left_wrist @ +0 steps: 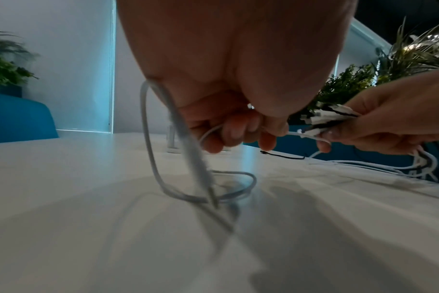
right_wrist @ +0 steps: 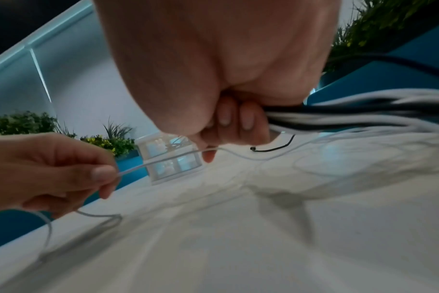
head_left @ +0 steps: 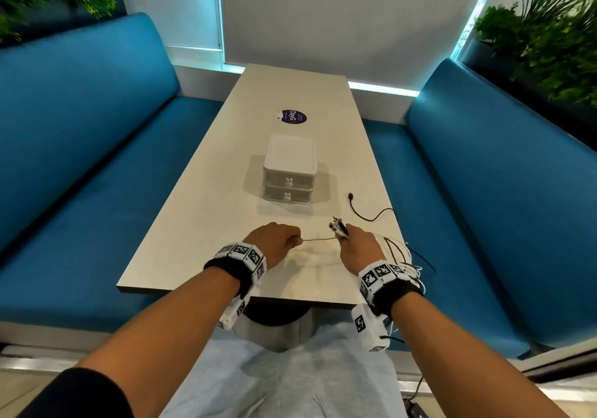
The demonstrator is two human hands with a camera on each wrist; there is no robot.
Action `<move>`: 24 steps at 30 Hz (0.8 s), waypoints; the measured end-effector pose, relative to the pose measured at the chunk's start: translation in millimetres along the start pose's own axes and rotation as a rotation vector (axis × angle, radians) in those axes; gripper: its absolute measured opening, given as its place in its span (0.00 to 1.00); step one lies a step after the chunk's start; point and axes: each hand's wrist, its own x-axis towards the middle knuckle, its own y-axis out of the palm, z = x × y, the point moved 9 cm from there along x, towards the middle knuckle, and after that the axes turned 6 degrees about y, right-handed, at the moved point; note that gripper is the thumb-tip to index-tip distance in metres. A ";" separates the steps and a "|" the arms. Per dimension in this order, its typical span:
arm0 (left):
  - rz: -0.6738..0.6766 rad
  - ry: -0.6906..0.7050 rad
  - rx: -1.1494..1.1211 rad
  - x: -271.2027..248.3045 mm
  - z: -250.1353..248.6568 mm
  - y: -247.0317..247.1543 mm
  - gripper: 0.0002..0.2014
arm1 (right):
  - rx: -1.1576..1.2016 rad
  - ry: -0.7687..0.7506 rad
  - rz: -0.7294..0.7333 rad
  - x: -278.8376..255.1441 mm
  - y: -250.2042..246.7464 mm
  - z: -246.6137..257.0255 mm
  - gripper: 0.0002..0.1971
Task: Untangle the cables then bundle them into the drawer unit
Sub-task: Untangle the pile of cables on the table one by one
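My right hand (head_left: 357,246) grips a bunch of white and black cables (right_wrist: 338,115) near their plug ends (head_left: 337,226); the rest trails off the table's right edge. My left hand (head_left: 277,243) pinches one white cable (head_left: 318,239) that runs taut across to the right hand. In the left wrist view that white cable (left_wrist: 163,150) hangs in a loop below the left hand and touches the table. A loose black cable (head_left: 368,214) lies on the table to the right. The white two-drawer unit (head_left: 289,169) stands mid-table beyond both hands, both drawers closed.
The pale table (head_left: 200,224) is long and narrow, with a purple round sticker (head_left: 292,117) beyond the drawer unit. Blue benches (head_left: 80,159) flank both sides. Plants (head_left: 555,46) stand behind the benches.
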 end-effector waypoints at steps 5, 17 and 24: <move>-0.053 0.033 0.033 10.6 -23.2 3.1 0.14 | 0.126 -0.170 0.055 -10.5 7.2 35.8 0.13; 0.058 -0.020 -0.129 2.6 -6.2 7.1 0.15 | 0.030 -0.220 0.169 -17.6 15.2 38.9 0.14; 0.098 -0.055 0.084 -9.7 21.0 -5.0 0.11 | -0.170 0.011 0.075 -0.4 -1.9 -27.0 0.13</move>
